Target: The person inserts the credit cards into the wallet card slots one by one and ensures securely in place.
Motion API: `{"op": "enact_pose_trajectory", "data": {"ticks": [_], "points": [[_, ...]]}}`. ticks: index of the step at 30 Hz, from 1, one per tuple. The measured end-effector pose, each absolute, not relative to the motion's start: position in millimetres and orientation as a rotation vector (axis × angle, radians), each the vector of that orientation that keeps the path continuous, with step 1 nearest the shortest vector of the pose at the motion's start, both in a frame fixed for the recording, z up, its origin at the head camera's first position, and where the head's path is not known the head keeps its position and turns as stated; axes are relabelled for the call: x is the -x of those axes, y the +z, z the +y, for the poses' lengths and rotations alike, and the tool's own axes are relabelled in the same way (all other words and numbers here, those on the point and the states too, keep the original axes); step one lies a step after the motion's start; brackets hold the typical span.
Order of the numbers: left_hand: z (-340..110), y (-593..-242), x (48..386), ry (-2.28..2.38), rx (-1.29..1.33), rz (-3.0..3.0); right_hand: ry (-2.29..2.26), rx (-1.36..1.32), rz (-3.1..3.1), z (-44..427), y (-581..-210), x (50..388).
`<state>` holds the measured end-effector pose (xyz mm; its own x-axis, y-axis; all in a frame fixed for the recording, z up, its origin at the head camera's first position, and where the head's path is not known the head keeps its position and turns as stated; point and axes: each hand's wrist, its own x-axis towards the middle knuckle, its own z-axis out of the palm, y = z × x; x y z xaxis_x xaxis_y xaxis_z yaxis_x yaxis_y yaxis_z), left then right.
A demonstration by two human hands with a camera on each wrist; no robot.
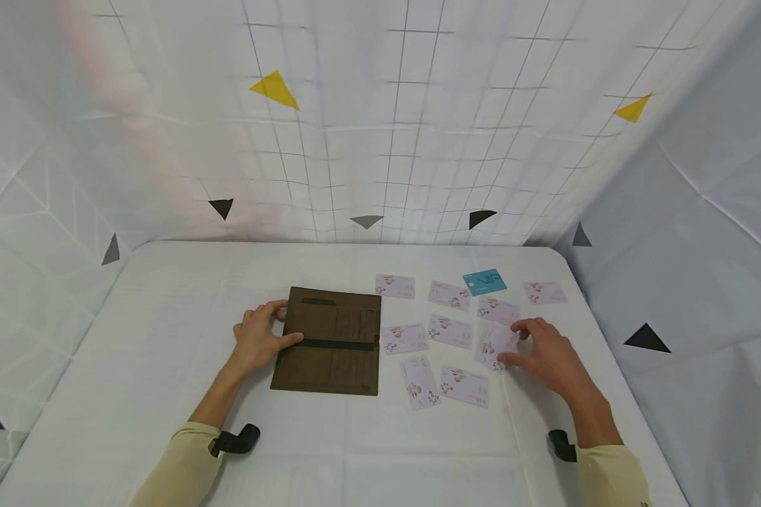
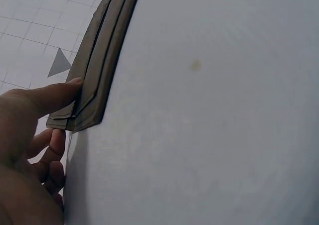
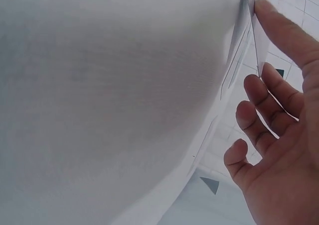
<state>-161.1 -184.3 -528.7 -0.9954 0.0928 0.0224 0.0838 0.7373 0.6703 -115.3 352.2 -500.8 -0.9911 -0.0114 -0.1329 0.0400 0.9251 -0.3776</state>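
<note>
An opened brown wallet (image 1: pixel 320 320) lies on the white table, its card slots facing up and a dark band (image 1: pixel 339 344) across its middle. My left hand (image 1: pixel 258 340) grips the wallet's left edge, thumb on top and fingers at the edge; the left wrist view shows the thumb (image 2: pixel 55 96) pressing on the brown layers. On the right, my right hand (image 1: pixel 550 358) pinches a pale pink floral card (image 1: pixel 491 343) between thumb and fingers. In the right wrist view this card (image 3: pixel 260 46) stands tilted, one side raised off the table.
Several similar pink cards (image 1: pixel 452 331) are spread flat between the wallet and my right hand. A teal VIP card (image 1: pixel 485 282) lies behind them, and one pink card (image 1: pixel 545 293) lies at the far right. White patterned curtains (image 1: pixel 355 141) surround the table (image 1: pixel 406 465).
</note>
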Motion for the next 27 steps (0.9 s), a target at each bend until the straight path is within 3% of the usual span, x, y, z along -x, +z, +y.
{"op": "enact_pose_trajectory", "data": {"ticks": [27], "points": [[-185.9,-532.6,162.8,1.126,-0.145,2.910,-0.762,0.052,3.057,359.1,-493.4,111.6]]}}
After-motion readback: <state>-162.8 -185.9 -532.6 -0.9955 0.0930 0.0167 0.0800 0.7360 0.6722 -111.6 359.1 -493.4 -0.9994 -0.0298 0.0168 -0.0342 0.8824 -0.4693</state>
